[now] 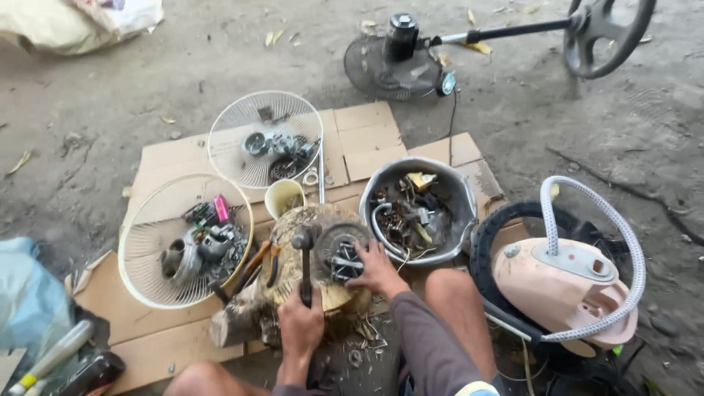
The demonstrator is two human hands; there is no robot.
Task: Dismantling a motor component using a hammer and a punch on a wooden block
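Left hand [301, 323] grips hammer [303, 253]; motor [342, 249] under right hand [376, 270].

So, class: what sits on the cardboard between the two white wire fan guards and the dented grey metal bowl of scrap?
In the head view, a small cream plastic cup stands between the fan guards and the metal bowl.

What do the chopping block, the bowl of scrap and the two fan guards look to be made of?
Chopping block: raw wood, by its rough pale top. Bowl: seemingly dull grey dented metal. Fan guards: thin wire, coated white or cream, probably painted metal.
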